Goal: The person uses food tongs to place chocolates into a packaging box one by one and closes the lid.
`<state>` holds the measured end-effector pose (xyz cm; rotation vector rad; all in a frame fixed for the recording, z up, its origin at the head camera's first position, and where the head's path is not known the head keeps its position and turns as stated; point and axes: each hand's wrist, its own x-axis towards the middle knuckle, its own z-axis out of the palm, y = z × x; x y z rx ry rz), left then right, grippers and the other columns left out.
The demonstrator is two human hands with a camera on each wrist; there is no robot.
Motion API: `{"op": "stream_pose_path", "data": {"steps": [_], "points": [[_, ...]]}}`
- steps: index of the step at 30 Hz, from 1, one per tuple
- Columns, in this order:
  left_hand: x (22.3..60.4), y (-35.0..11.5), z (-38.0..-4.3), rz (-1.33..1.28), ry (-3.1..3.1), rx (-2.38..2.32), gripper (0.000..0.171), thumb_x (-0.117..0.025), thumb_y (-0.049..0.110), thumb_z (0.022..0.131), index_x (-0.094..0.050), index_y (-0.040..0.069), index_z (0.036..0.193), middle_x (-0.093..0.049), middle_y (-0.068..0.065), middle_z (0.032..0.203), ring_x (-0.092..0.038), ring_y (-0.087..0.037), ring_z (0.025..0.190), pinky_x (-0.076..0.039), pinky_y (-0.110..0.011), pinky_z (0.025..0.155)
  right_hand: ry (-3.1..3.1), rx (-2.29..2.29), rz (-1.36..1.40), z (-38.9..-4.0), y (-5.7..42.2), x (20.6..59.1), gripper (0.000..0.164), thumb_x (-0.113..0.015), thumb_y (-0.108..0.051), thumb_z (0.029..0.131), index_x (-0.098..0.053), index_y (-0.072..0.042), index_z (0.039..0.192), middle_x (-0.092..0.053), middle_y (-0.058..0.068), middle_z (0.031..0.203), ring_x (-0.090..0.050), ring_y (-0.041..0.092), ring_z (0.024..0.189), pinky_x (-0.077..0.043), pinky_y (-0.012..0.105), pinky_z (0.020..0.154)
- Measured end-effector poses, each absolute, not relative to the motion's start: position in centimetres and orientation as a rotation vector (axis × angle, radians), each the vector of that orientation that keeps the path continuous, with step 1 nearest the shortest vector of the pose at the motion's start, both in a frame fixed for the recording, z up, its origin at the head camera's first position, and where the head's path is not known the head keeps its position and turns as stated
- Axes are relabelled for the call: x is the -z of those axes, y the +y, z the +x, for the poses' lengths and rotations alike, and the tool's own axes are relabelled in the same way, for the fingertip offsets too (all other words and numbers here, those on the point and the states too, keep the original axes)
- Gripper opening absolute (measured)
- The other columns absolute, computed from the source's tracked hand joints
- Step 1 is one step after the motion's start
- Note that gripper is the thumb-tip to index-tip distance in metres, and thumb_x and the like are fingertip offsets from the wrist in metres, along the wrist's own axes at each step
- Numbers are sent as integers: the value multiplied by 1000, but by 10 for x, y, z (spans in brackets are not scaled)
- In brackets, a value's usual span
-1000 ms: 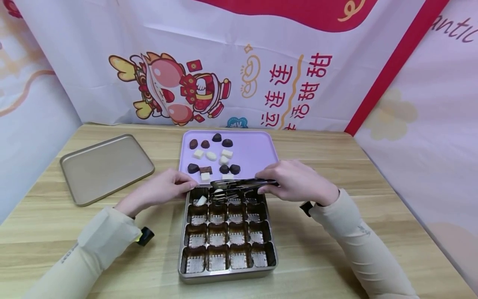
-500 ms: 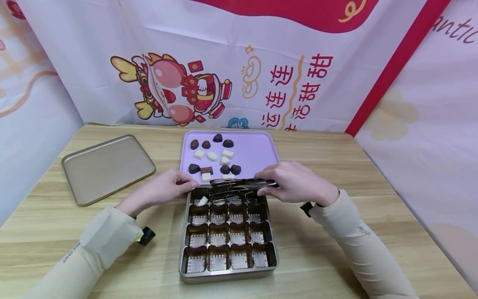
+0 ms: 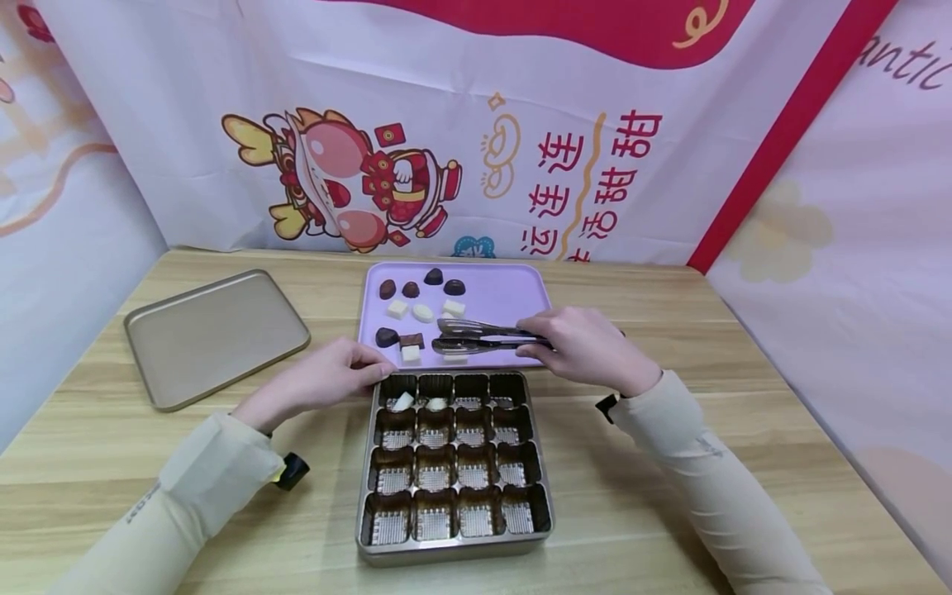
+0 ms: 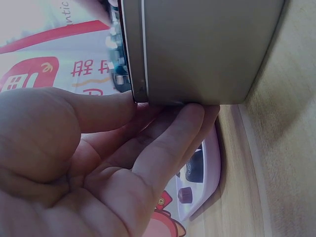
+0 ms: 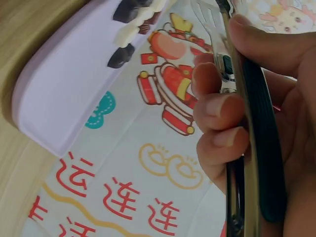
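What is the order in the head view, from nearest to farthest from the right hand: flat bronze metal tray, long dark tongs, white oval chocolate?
1. Long dark tongs: held in the right hand.
2. White oval chocolate: leftward, on the lilac rectangular tray.
3. Flat bronze metal tray: farther left.

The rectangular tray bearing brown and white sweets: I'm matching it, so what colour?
Light purple; the flat rectangular tray shows best in the head view.
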<state>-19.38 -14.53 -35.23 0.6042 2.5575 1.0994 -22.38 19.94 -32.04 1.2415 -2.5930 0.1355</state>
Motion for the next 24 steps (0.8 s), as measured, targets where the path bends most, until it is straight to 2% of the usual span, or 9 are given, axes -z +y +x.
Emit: {"op": "stream_pose_path", "data": {"steps": [5,10,14,24], "points": [[353,-146,-194,598,2557,-1093,21,-54,21,97,-71,10,102,-61,-2,79,-34,-14,55,-36,-33,54,-2616,-87,1229,-229,200,326,24,-67,-30,88,-49,-21,75,-45,-11,63,-42,7,50,-34,28,46],[354,-146,-194,597,2557,-1099,21,-54,21,97,-71,9,100,-61,-3,77,-34,-14,55,-36,-32,54,-2645,-74,1241,-231,199,330,25,-69,-30,87,-49,-23,74,-46,-12,64,-43,7,51,-35,27,46],[353,-147,-194,602,2562,-1097,21,-54,22,97,-71,10,97,-55,-5,69,-33,-14,55,-35,-32,54,-2687,-49,1235,-233,199,333,25,-68,-33,87,-50,-23,73,-49,-12,66,-45,8,52,-37,29,45],[353,-147,-195,615,2551,-1091,21,-54,21,97,-71,10,102,-59,-5,75,-33,-13,54,-35,-32,53,-2706,-35,1223,-238,200,343,24,-68,-32,87,-52,-22,72,-49,-11,66,-46,10,54,-39,31,49]]}}
